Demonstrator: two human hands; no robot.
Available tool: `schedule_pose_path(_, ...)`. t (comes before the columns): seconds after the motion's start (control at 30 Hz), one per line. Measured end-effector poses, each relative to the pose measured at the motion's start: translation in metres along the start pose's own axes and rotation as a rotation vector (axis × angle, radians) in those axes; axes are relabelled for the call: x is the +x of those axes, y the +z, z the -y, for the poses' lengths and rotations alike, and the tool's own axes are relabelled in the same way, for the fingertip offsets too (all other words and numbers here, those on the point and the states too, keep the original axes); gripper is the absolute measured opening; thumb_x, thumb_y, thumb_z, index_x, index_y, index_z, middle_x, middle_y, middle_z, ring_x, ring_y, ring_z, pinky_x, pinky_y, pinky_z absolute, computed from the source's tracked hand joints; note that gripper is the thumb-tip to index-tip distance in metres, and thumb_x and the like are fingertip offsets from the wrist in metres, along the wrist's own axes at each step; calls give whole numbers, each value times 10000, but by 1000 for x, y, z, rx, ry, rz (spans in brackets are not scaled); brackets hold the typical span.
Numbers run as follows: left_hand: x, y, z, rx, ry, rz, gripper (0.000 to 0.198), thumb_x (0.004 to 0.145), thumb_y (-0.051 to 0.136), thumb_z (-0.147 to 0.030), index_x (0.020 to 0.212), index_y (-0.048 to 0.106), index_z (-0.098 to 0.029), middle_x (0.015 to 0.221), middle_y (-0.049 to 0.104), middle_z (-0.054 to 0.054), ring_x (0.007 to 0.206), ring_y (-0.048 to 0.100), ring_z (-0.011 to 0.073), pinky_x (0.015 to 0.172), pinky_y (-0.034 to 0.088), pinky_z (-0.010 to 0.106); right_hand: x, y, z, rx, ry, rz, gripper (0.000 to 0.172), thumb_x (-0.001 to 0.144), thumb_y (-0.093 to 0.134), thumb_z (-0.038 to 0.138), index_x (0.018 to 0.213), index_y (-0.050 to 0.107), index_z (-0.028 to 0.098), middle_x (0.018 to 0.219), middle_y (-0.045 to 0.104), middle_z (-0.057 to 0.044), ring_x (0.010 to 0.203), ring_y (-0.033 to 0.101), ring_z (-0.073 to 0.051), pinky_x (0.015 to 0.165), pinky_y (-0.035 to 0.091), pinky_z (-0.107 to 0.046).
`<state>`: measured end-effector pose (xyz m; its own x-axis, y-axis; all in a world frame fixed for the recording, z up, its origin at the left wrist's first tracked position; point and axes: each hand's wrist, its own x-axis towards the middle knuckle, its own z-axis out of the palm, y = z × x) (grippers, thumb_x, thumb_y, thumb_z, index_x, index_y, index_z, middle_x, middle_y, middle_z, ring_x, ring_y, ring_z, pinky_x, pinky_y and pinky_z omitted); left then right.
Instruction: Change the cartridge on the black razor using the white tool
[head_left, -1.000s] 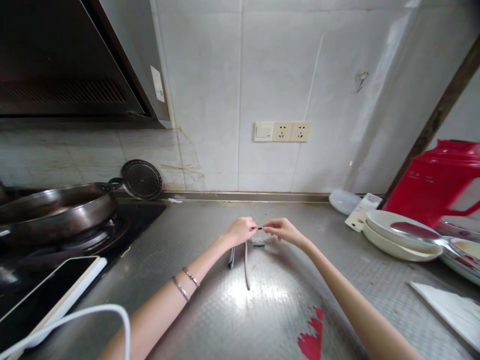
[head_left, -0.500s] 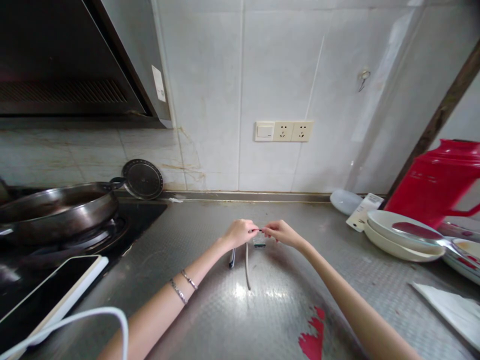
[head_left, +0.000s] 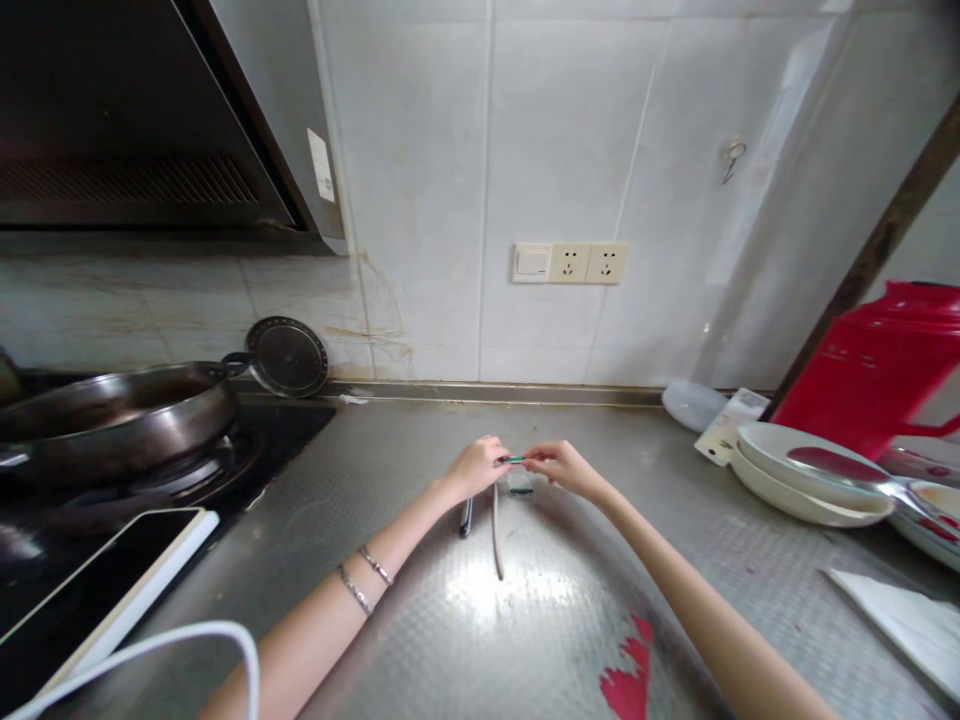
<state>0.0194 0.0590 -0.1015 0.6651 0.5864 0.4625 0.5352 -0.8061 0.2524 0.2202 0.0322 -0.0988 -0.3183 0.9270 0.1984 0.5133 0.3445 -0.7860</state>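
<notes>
Between my two hands, a thin stick-like piece (head_left: 514,460), green with a dark end, spans the short gap above the counter. My left hand (head_left: 478,466) pinches its left end, and my right hand (head_left: 559,466) holds the right end with closed fingers. Its exact kind is too small to make out. Just below lies a small clear case (head_left: 520,482) with a dark green strip along its front edge. A thin greyish-brown rod (head_left: 497,540) lies on the metal counter toward me. Left of it, a dark pen-like thing (head_left: 466,518) sticks out from under my left hand.
At left, a steel pan (head_left: 127,405) sits on the black stove, with a phone (head_left: 105,600) and white cable in front. Stacked plates (head_left: 810,490), a red thermos jug (head_left: 870,370) and a white sheet (head_left: 900,620) stand or lie at right. A red patch (head_left: 630,675) marks the counter.
The piece between my fingers showed dark before and now shows green. Both hands stay at nearly the same place; the view has shifted slightly.
</notes>
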Motion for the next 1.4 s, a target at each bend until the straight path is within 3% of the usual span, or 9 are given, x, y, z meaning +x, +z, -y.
schedule_pose_path(0.17,-1,1,4,29,6,49,169,832,544,-238,838,694,-160,758,599,48,783,551,149,722,418,244,-1,2,4,-69,-3,11,339,766,535,434,838,689,141,707,652,-43,547,541,-132,450,428,-220)
schedule_pose_path(0.4,-2,-2,-3,113,88,91,183,845,527,-259,851,676,-153,769,579,48,812,530,154,741,423,250,1,10,9,-190,-135,-118,313,803,518,420,749,671,152,756,652,-60,730,579,-179,683,446,-279)
schedule_pose_path(0.63,-3,-8,-14,216,50,117,191,850,509,-284,848,663,-171,807,584,62,897,505,185,719,442,261,3,10,7,-211,-177,-86,246,814,516,370,726,625,168,766,611,-47,761,557,-174,715,432,-284)
schedule_pose_path(0.73,-2,-8,-14,192,31,106,205,819,554,-325,904,648,-164,882,597,68,933,495,196,791,433,291,3,10,2,-214,-171,-87,228,819,506,348,728,616,171,778,601,-46,765,552,-172,724,429,-287)
schedule_pose_path(0.87,-2,-3,-9,104,4,85,540,709,644,-479,1128,551,-149,1084,581,97,1038,470,227,917,371,346,3,11,-8,-255,-156,-108,222,822,490,332,731,613,171,793,580,-47,763,547,-174,710,422,-288)
schedule_pose_path(1.0,-4,5,-8,71,-48,179,760,610,687,-549,1219,467,-153,1161,557,129,1122,442,283,968,313,429,1,14,-11,-299,-149,-86,202,827,486,316,741,605,177,811,557,-37,758,540,-166,729,418,-292)
schedule_pose_path(1.2,-6,6,-16,36,-85,251,616,685,647,-385,1230,440,-185,1114,586,103,1099,477,276,1000,262,496,-2,19,-8,-312,-171,-25,153,826,491,251,747,600,179,847,553,-46,782,543,-167,743,422,-293)
schedule_pose_path(1.4,-7,4,-18,25,-79,253,560,705,615,-348,1215,444,-189,1060,609,84,1084,486,267,1011,235,509,-4,22,-7,-332,-164,-21,160,829,477,231,732,593,176,835,540,-44,751,539,-159,717,422,-283)
